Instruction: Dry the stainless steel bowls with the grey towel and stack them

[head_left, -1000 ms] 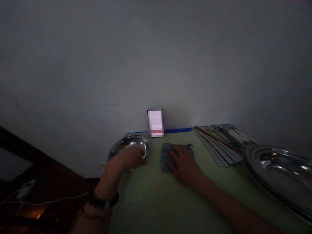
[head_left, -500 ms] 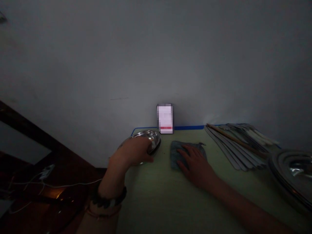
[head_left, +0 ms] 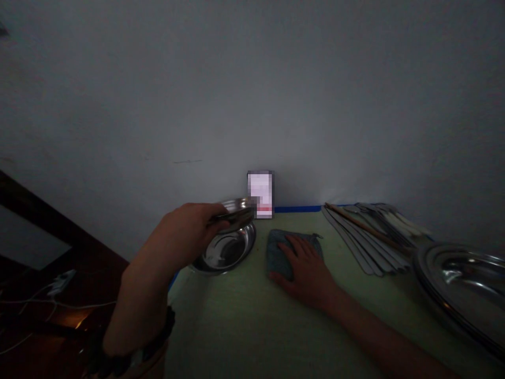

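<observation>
My left hand [head_left: 193,229] is closed on the rim of a shiny metal bowl [head_left: 240,213], lifted and tilted above the table. Just beneath it, another metal bowl [head_left: 231,251] stands on the table's left side, with its inside showing. My right hand [head_left: 305,271] lies with fingers spread on a folded grey-blue cloth [head_left: 278,250], pressing it flat against the tabletop. A small loop sticks out at the cloth's far right corner.
A phone [head_left: 260,192] with a lit, blurred screen leans on the wall. Flat metal utensils [head_left: 365,245] and a wooden stick [head_left: 363,223] lie fanned out on the right, beside large stacked metal basins [head_left: 445,284]. White cables [head_left: 63,303] run below the table's left edge.
My left hand has raised the upper metal bowl, moving a little left, and uncovered the bowl below. My right hand stays on the cloth. The view has shifted slightly.
</observation>
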{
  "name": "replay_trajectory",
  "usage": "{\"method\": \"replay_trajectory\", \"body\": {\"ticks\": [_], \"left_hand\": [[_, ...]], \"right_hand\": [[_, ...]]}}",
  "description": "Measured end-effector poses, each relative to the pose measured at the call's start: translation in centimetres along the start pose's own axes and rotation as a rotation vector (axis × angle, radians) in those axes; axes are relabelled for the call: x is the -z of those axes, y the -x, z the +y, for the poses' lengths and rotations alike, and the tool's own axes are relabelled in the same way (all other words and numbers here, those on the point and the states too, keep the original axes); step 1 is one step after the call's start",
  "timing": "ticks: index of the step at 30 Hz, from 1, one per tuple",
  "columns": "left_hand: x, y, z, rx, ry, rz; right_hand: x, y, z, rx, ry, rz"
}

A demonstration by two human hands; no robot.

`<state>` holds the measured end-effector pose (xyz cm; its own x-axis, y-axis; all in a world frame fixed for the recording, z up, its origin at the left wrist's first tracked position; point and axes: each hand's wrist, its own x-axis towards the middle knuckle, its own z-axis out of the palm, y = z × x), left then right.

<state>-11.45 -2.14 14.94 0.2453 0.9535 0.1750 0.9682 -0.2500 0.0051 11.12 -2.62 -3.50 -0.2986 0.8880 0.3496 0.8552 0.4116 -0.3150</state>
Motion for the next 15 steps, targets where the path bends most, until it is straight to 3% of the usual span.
{"method": "replay_trajectory", "body": {"ticks": [5,8,11,13,15], "left_hand": [[-1.5,-0.2,2.3,-0.332,0.122,0.193],[-3.9,-0.8,3.4,-0.494,0.197,0.238],[-6.5,-0.8,3.9,-0.554,0.300,0.318],[-8.2,-0.4,4.1,-0.623,0.329,0.296],[-9.6,0.2,4.4,-0.660,0.347,0.260]], "right_hand": [[0.8,-0.2,1.0,-0.112,-0.118,0.066],[1.7,-0.1,2.8,-0.360,-0.382,0.248],[2.1,0.6,4.8,-0.610,-0.539,0.468],[1.9,1.2,5.9,-0.693,-0.581,0.549],[1.7,1.7,6.6,-0.652,-0.698,0.605]]}}
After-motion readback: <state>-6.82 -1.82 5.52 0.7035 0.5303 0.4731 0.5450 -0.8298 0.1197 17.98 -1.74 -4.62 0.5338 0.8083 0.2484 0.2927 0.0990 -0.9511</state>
